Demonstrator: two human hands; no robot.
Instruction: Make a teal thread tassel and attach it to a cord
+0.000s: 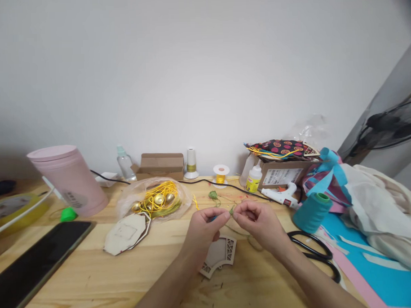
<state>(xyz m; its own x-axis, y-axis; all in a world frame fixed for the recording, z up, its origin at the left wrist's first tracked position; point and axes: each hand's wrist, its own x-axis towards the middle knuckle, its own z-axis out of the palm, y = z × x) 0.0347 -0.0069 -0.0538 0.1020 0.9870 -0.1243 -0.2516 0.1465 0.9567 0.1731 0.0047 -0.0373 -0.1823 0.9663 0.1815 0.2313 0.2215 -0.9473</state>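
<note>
- My left hand (204, 222) and right hand (260, 220) each pinch green cord (231, 211), at the dial's centre.
- Apparent slack towards five o'clock could snag under my right wrist; the cord ball (213, 195), ten o'clock, could tangle if tugged.
- Fretwork panel (218, 253), towards seven o'clock: partly covered by my left hand.
- Cord ends and any knot: too small to confirm.
</note>
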